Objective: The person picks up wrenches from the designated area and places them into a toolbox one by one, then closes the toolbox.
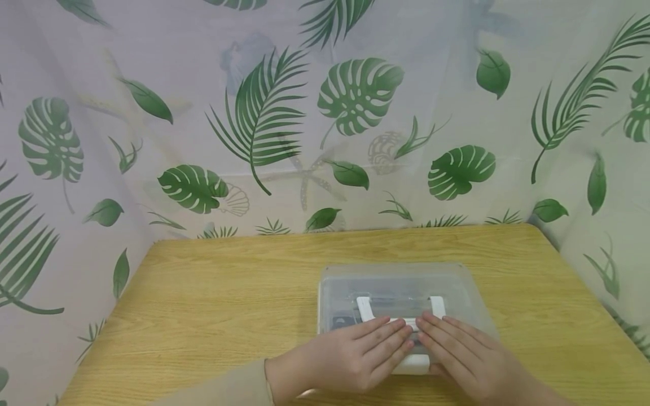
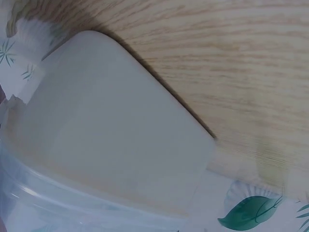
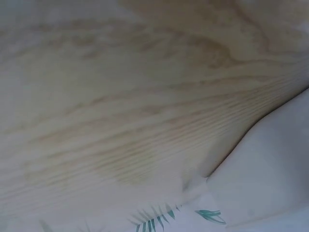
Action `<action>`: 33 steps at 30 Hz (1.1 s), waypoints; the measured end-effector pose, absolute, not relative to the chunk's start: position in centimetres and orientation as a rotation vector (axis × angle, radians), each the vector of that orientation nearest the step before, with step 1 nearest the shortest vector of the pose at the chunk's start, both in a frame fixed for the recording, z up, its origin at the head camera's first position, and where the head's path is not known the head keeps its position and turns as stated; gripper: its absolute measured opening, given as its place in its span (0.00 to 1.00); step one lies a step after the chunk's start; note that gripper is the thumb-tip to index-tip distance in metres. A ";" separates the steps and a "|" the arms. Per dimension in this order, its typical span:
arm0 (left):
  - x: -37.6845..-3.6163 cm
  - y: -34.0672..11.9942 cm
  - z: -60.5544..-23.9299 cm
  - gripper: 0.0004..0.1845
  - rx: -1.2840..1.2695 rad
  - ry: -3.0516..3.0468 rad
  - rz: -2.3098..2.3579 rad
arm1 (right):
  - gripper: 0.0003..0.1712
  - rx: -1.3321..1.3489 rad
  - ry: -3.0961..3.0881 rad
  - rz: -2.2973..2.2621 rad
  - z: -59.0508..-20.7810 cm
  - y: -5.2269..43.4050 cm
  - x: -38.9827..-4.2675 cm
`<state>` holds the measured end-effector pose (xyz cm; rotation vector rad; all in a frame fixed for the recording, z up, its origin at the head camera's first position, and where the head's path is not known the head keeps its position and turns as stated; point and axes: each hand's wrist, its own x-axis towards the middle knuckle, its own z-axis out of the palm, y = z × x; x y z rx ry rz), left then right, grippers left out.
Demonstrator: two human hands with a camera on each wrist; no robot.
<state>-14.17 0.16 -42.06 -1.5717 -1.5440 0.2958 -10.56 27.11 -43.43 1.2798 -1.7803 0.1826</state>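
Observation:
A translucent plastic storage box [image 1: 401,280] with its lid on sits on the table, dark shapes showing dimly through it. On top is a white carrying handle [image 1: 438,306], and a white latch [image 1: 411,365] is at the near side. My left hand [image 1: 358,355] lies over the lid's left part, fingers straight and pointing at the handle. From the other side my right hand [image 1: 469,355] mirrors it, fingertips almost meeting the left ones. Both thumbs are mostly hidden. The box's pale side wall [image 2: 106,116] fills much of the left wrist view; its corner [image 3: 270,164] appears in the right wrist view.
The wood-grain table [image 1: 223,304] extends on both sides of the box and behind it. A white cloth [image 1: 284,124] printed with green leaves hangs round the back and sides of the table.

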 end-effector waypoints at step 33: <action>-14.0 0.0 -41.8 0.19 -1.578 -1.589 0.267 | 0.32 1.246 -1.811 0.242 -43.6 27.0 -10.8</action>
